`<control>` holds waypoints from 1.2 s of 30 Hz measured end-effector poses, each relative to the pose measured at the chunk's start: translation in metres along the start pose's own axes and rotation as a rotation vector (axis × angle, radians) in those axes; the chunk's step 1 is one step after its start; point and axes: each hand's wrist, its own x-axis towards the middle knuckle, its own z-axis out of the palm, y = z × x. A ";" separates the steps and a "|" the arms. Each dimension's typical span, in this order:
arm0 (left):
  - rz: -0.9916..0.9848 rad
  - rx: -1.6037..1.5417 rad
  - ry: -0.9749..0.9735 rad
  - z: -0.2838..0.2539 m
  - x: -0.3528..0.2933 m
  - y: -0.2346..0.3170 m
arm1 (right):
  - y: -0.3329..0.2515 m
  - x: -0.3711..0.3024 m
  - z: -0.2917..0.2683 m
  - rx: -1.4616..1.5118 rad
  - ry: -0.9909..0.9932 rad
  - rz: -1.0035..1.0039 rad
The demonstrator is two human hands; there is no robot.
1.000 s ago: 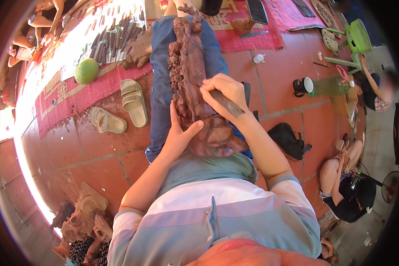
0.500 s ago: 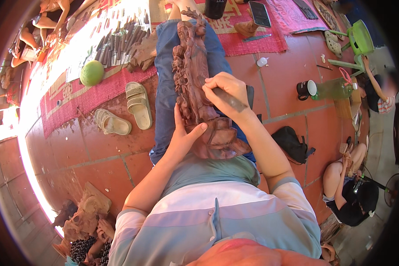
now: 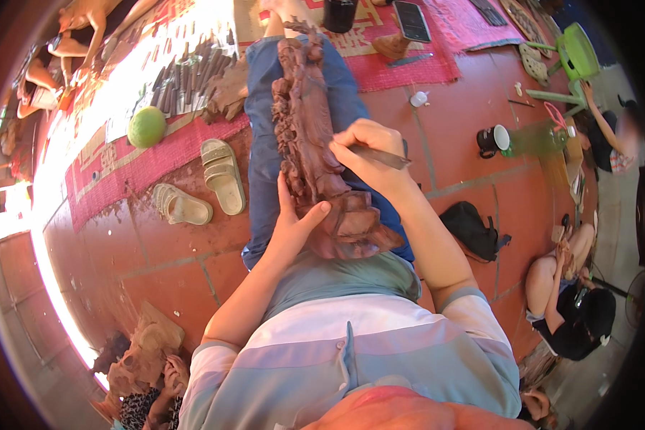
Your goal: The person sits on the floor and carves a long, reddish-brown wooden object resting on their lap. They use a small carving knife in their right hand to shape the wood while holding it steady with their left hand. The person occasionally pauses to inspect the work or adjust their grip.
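A reddish-brown carved wooden statue (image 3: pixel 309 122) lies along my lap, its broad base toward my belly and its top toward my feet. My left hand (image 3: pixel 296 223) grips its left side near the base, thumb across the wood and the other fingers partly hidden behind. In my right hand (image 3: pixel 369 152) is a thin, dark-handled carving tool (image 3: pixel 384 157), pinched like a pen. That hand rests against the statue's right side at mid-length. The tool's tip is hidden by my fingers.
Several carving tools (image 3: pixel 193 79) lie on a mat at the far left, near a green round fruit (image 3: pixel 147 127). Sandals (image 3: pixel 223 176) sit left of my legs. To the right are a mug (image 3: pixel 493 141), a green bottle (image 3: pixel 534 141) and a black bag (image 3: pixel 470 229). Other people sit around.
My right hand has turned a little, and the tool's handle now points more to the right than downward. The statue's top has shifted slightly left. My left hand keeps its hold.
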 end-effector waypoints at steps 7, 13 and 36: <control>0.126 0.361 0.079 -0.004 -0.003 0.007 | 0.002 -0.010 -0.010 0.097 -0.035 0.166; 0.627 1.264 0.271 0.011 0.010 0.062 | 0.014 -0.008 -0.022 0.121 0.206 0.089; 0.537 0.698 0.308 -0.039 0.060 -0.012 | 0.025 0.015 0.021 0.013 0.083 -0.118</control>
